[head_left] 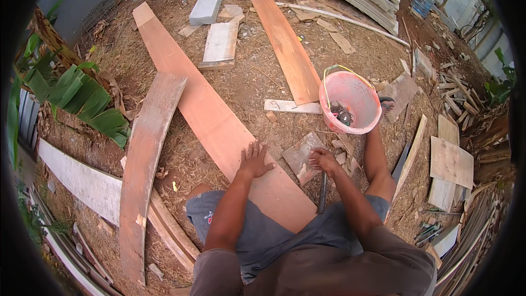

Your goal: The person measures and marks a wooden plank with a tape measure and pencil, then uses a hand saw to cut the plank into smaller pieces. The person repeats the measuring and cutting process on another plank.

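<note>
Plank, long, reddish: centre of the frame, slanting to upper left; best pressed flat and steady. Left grip: fingers spread flat on it. Right grip: fingers curled round a dark bar, best held firmly.

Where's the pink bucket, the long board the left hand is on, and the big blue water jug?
Pink bucket (359,90): head view, on its inner wall.
Long board (212,115): head view, on its flat face, beyond the left hand (254,160).
Blue water jug (422,3): head view, on its side.
</note>
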Available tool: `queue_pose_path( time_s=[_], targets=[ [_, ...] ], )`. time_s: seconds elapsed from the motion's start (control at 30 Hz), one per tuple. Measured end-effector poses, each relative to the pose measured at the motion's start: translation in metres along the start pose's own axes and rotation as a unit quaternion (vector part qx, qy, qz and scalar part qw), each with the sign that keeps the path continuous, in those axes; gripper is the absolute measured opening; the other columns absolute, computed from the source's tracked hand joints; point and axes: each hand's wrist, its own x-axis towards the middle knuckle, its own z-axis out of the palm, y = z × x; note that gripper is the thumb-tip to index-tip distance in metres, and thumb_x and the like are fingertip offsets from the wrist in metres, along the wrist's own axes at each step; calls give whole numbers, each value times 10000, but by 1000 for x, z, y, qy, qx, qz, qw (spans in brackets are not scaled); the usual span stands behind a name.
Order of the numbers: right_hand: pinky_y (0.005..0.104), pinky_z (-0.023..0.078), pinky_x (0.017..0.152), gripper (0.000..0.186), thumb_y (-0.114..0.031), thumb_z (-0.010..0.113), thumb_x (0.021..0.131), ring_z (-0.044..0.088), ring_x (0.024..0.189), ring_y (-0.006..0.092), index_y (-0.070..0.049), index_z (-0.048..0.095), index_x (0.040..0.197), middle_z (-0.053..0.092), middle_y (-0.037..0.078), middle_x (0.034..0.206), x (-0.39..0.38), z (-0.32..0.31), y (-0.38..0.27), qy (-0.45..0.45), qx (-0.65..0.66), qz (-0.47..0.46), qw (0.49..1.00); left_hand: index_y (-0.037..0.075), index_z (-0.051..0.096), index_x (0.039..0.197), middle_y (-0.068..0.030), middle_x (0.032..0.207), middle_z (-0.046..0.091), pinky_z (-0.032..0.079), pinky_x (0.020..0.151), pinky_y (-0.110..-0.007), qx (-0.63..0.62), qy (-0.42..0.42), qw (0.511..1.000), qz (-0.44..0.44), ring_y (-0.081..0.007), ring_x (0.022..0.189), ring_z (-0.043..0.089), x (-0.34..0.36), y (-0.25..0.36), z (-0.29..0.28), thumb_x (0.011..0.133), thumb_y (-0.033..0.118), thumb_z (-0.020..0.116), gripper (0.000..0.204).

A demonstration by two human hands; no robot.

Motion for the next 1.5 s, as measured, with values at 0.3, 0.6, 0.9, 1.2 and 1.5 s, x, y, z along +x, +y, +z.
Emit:
queue_pose_path(
  time_s=[0.3, 0.6, 0.9, 1.2, 1.5],
  targets=[
    [377, 574, 820, 370, -267, 632, 981, 668, 992, 208, -97, 558, 1300, 660, 58, 1164, 131, 14, -50, 32, 184, 12, 982, 210, -14, 1649, -184, 1701, -100, -89, 1220, -600, 22, -34, 999, -13, -369, 1565, -132, 10, -3, 17, 808, 769, 611, 1187],
    [305, 576, 768, 480, -316, 700, 939, 532, 1122, 192, -92, 532, 1329, 523, 76, 1274, 277, 12, -99, 281, 271, -63, 918, 185, 2, 1648, -196, 1699, -89, -73, 1226, -604, -12, -39, 999, 1, -364, 1565, -135, 9, -8, 13, 812, 751, 632, 1190],
    [234, 500, 567, 475, -383, 757, 848, 527, 788, 139, -144, 543, 1198, 527, 46, 1070, 353, -39, -100, 238, 404, -23, 883, 159, 96, 1645, -165, 1710, -58, -79, 1241, -563, -85, 11, 996, 24, -322, 1575, -119, 0, -15, 16, 753, 648, 747, 1208],
    [437, 485, 967, 640, -391, 711, 902, 434, 1310, 251, -134, 469, 1436, 494, 140, 1396, 349, -12, -144, 85, 371, -51, 923, 146, 169, 1633, -180, 1707, -5, -56, 1248, -565, -97, 69, 992, 42, -319, 1580, -74, -2, -19, 30, 704, 617, 797, 1216],
    [415, 518, 955, 639, -316, 739, 857, 583, 1243, 321, -27, 558, 1397, 614, 205, 1312, 354, -14, -128, 277, -4, -99, 956, 150, 130, 1640, -165, 1711, -8, -49, 1250, -560, -103, 36, 993, 40, -314, 1581, -76, -3, -20, 19, 739, 581, 789, 1196]
  ],
)
